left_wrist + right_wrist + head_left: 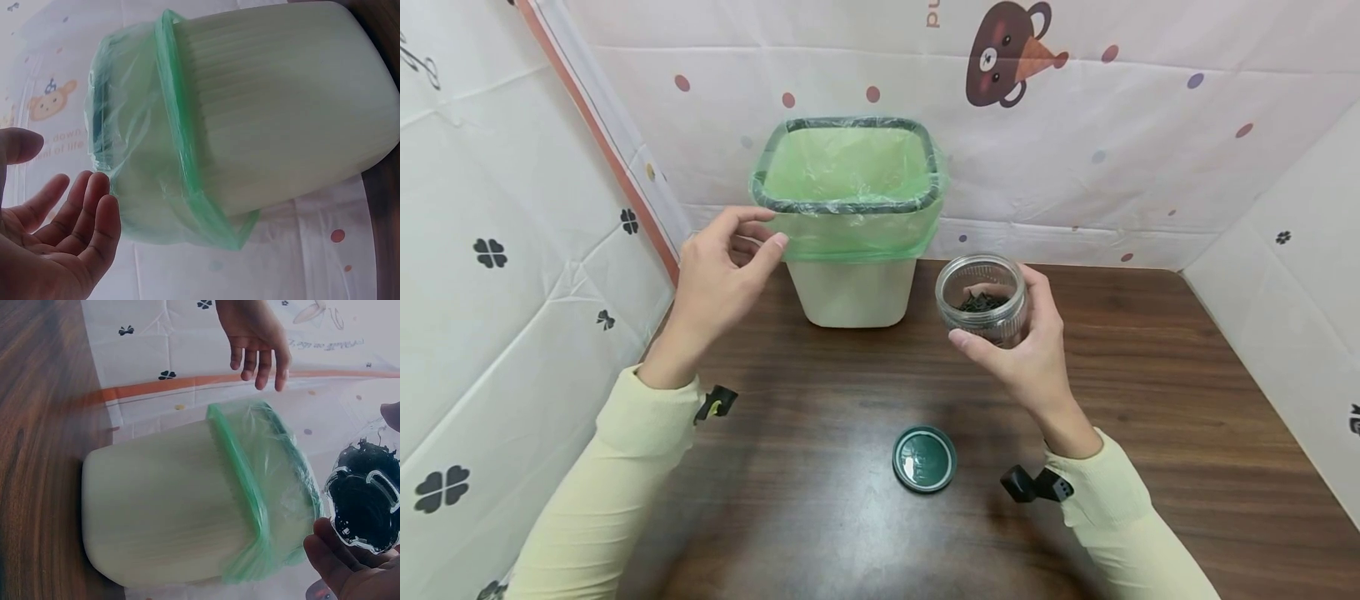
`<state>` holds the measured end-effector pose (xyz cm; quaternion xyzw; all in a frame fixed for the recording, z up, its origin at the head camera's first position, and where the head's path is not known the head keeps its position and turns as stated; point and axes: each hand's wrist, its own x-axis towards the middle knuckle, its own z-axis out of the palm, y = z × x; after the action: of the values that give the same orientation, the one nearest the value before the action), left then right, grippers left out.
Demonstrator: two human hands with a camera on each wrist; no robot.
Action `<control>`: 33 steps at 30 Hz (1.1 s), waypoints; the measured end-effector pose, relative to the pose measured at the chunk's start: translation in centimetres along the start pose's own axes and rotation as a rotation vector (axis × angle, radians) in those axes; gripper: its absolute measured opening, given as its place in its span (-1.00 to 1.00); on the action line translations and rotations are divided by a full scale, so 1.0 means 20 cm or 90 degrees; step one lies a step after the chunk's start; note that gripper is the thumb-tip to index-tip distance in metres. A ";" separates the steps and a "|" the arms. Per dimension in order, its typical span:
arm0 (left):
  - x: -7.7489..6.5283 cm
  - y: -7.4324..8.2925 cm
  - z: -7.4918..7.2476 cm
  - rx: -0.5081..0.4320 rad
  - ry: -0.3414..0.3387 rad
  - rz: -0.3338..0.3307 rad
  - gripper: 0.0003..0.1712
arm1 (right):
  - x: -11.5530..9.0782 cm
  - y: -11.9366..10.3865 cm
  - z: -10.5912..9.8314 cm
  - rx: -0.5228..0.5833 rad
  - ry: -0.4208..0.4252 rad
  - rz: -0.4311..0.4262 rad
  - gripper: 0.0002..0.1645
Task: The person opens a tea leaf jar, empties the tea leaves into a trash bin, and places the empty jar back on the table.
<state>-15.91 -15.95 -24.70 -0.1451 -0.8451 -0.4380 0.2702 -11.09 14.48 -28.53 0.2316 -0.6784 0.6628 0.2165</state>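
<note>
My right hand (1037, 342) grips a clear jar (983, 321) that has no lid on it. Dark dried leaves, perhaps tea (985, 302), lie in its bottom; the right wrist view shows them through the jar's base (365, 503). My left hand (722, 267), fingers loosely bent and holding nothing, hovers by the front left rim of a pale trash bin (850, 296). A thin green bag (865, 242) lines the bin and folds down over its dark rim (850, 206). Whether my left fingertips (106, 206) touch the bag I cannot tell.
A round green lid (924, 459) lies on the dark wooden table (820, 392), nearer to me than the bin. Patterned white sheets (1150, 150) hang behind the bin and along both sides. Both wrists carry small black cameras (1033, 485).
</note>
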 end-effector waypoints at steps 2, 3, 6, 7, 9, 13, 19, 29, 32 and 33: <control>0.01 -0.04 0.01 0.003 0.004 -0.003 -0.64 | 0.00 0.00 0.00 0.001 0.002 0.000 -0.18; 0.02 -0.07 0.01 0.003 0.006 -0.005 -0.64 | 0.01 0.00 0.00 0.001 0.003 -0.001 -0.18; 0.03 -0.07 0.01 0.007 0.012 -0.009 -0.64 | 0.01 -0.01 0.00 0.001 0.006 -0.002 -0.18; 0.03 -0.07 0.01 0.007 0.012 -0.013 -0.64 | 0.02 -0.01 0.00 0.002 0.007 -0.001 -0.18; 0.04 -0.08 0.00 0.007 0.012 -0.017 -0.63 | 0.02 -0.01 0.00 0.003 0.008 -0.002 -0.17; 0.06 -0.08 0.00 0.016 0.013 -0.024 -0.62 | 0.03 -0.01 0.00 0.010 0.009 -0.003 -0.17; 0.08 -0.09 -0.01 0.029 0.014 -0.046 -0.60 | 0.04 -0.01 0.00 0.008 0.014 -0.010 -0.18; 0.10 -0.10 -0.02 0.042 0.019 -0.059 -0.57 | 0.07 -0.01 0.00 0.000 0.025 -0.019 -0.21; 0.11 -0.10 -0.02 0.044 0.020 -0.067 -0.56 | 0.07 -0.02 0.01 -0.007 0.027 -0.020 -0.21; 0.11 -0.10 -0.03 0.045 0.019 -0.070 -0.56 | 0.07 -0.02 0.01 -0.006 0.026 -0.021 -0.20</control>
<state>-18.52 -17.44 -24.38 -0.0824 -0.8627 -0.4238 0.2634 -12.04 14.31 -27.35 0.2278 -0.6732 0.6604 0.2424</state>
